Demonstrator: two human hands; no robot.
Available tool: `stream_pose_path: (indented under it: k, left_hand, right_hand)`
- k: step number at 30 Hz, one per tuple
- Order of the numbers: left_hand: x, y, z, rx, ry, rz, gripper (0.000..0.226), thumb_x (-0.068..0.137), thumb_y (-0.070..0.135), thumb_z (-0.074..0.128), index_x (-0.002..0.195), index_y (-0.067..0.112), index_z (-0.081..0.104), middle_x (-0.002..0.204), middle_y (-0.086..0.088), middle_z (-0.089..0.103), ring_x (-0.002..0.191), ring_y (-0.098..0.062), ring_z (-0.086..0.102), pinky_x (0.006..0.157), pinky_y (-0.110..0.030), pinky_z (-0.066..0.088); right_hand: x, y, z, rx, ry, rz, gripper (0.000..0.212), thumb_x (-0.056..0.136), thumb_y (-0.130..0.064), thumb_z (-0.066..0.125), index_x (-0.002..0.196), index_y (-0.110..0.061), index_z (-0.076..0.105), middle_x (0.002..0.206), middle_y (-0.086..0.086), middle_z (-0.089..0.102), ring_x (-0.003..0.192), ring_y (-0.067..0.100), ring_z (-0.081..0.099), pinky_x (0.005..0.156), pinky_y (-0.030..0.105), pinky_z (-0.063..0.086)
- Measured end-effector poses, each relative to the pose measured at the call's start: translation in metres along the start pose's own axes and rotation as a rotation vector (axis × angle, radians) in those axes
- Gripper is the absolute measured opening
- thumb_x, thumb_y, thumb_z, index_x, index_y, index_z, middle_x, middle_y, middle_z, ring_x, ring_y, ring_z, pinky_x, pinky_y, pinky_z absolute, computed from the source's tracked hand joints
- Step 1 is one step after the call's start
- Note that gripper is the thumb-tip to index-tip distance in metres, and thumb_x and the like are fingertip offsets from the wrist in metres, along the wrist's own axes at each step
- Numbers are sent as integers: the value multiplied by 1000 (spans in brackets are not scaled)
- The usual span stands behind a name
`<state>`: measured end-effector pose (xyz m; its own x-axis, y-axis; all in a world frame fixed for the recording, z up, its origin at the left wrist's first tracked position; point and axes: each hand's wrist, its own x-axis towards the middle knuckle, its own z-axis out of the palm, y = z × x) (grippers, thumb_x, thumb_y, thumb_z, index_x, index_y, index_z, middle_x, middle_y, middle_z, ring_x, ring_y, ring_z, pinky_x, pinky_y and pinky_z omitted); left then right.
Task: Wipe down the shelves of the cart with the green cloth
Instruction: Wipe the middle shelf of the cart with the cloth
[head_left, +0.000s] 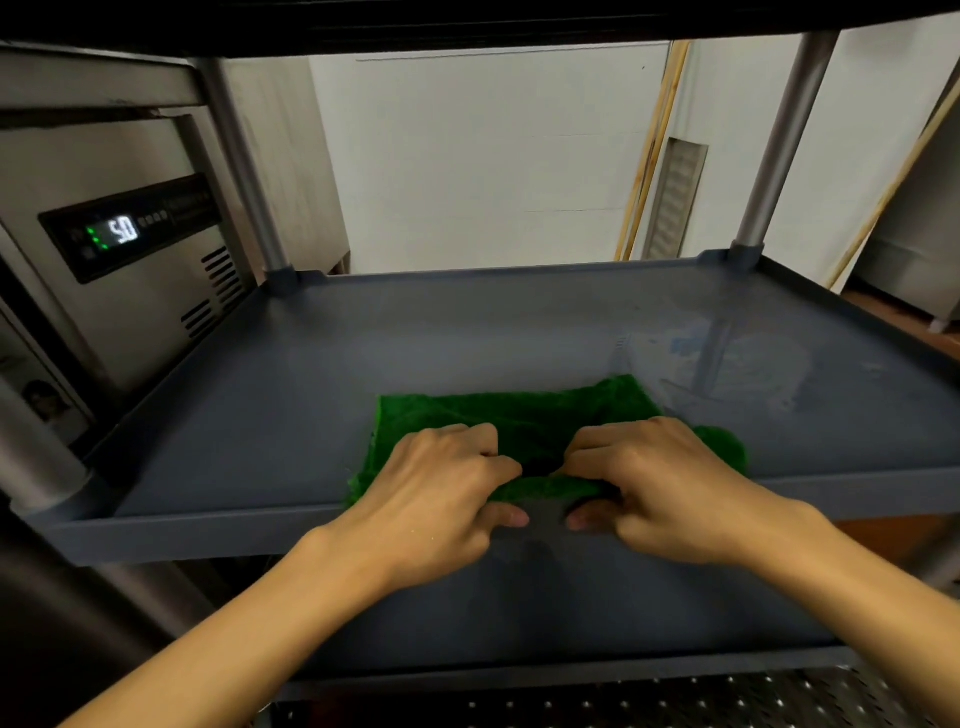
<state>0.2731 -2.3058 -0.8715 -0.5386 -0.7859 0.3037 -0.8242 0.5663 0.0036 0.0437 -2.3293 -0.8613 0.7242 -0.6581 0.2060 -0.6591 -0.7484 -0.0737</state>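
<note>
Soft, even indoor light. The grey-blue plastic cart shelf (322, 374) carries a pale sheen on its right half. Left of it the brushed-steel appliance (130, 301) looks blurred, and the grey metal posts (779, 145) bow outward.

We'd call the slate-grey plastic cart shelf (467, 332) mostly matt, with a shinier streaky patch toward the right, and the fuzzy green cloth (467, 410) looks rough and nappy. The round grey cart posts (779, 156) look like dull brushed metal to us, same as the steel cabinet (135, 306) with its glossy black display panel (130, 228).
</note>
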Motion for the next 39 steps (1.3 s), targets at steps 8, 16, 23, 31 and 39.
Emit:
stream_pose_path:
  k: [8,16,23,31,39]
  left_hand:
    - [-9,-14,-9,-122,-43,32,37,94,59,50,118,37,67,103,15,56,94,-6,55,71,-31,46]
    - [-39,-49,-28,-73,-72,-29,44,95,65,41,122,38,63,112,17,58,105,-5,60,79,-28,52]
    - [-10,-68,-39,-103,-56,-68,33,96,56,43,98,30,63,96,13,70,93,-14,65,76,-38,51]
    - [41,-109,-44,-190,156,-174,31,96,48,51,98,23,68,88,2,72,89,-23,67,77,-42,53]
    - [75,-143,-61,-438,75,-270,15,94,21,65,84,10,65,77,-14,64,41,-15,63,36,-24,47]
  right_hand:
    - [-7,10,-2,90,22,0,37,83,-59,64,116,-41,66,107,-22,61,99,1,59,72,29,49]
    - [-54,64,-20,314,105,85,35,82,-58,68,111,-38,69,114,-18,65,104,-1,64,86,29,53]
    - [-31,74,-39,399,-43,155,22,78,-50,73,99,-43,73,104,-21,69,96,-1,66,83,18,50]
    - [7,85,-88,128,127,290,37,73,-50,70,103,-29,75,97,-21,73,92,-7,65,82,21,51]
    - [69,85,-124,-53,82,451,28,81,-27,78,106,-16,74,97,0,72,82,4,64,78,34,52]
